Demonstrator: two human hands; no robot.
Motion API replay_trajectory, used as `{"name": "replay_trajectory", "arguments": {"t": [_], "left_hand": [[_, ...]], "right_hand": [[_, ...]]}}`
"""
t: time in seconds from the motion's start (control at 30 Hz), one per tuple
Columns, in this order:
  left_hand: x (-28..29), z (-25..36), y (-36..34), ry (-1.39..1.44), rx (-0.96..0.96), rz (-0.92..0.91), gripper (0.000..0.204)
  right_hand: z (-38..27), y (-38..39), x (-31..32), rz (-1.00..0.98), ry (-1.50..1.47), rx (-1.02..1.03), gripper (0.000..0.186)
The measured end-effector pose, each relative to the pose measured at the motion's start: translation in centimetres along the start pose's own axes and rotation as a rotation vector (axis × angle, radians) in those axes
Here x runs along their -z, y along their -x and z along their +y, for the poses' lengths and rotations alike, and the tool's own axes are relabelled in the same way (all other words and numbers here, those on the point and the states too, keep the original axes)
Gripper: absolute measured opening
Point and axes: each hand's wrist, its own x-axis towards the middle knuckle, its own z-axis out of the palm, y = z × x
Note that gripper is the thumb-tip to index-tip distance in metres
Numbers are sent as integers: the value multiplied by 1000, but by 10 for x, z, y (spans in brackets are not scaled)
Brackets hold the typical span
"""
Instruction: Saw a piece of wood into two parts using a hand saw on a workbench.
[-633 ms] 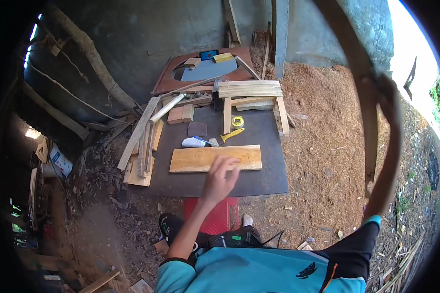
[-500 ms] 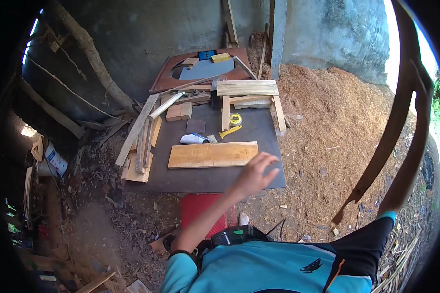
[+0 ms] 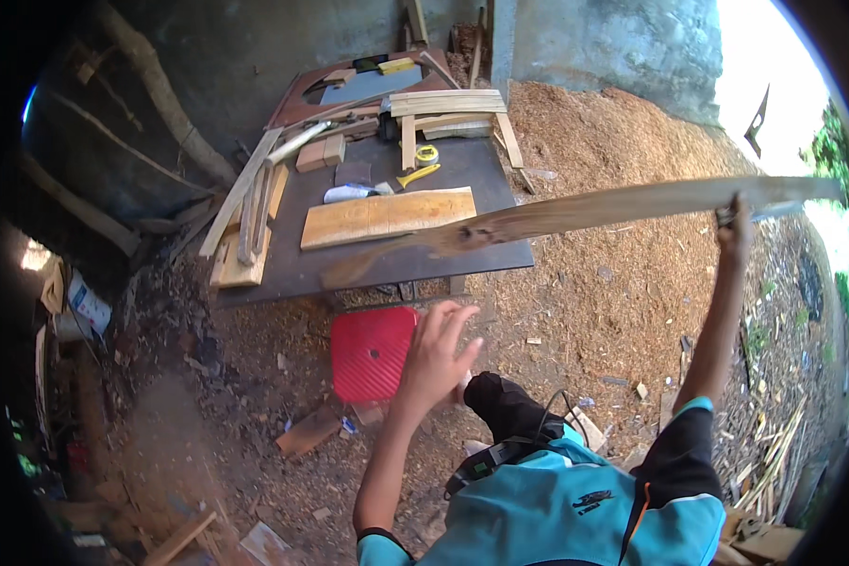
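My right hand (image 3: 734, 222) grips a long, rough brown plank (image 3: 594, 209) near its far right end. The plank stretches leftward across the front of the dark table (image 3: 297, 277), blurred by motion at its left end. That end overlaps the lower edge of a short, light-coloured board (image 3: 368, 219) lying on the table; I cannot tell whether they touch. My left hand (image 3: 434, 347) is held up in front of the table with fingers apart and nothing in it, over the edge of a red plastic stool (image 3: 368, 363).
On the table are a yellow-handled brush (image 3: 419, 176), a tape measure (image 3: 427, 154), a hammer (image 3: 299, 141), wood blocks (image 3: 321, 153) and a small wooden frame (image 3: 446, 103). Wood strips (image 3: 245, 193) line its left side. Sawdust (image 3: 613, 151) is heaped at right.
The plank has swung from steep at my right to nearly level across the table front, held by my right hand. My left hand has moved back from the light board, toward me.
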Motion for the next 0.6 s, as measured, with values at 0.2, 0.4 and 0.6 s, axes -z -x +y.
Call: {"name": "replay_trajectory", "arguments": {"t": [0.2,0.4,0.6], "left_hand": [[-50,-48,-7,-339,65,-125,60],[-109,-118,-81,-680,-96,-147,75],[-106,-158,-112,-621,-24,-328,64]], "right_hand": [[174,166,-53,461,-246,-474,27],[262,254,-133,423,-382,-673,34],[277,263,-128,128,-222,-892,31]]}}
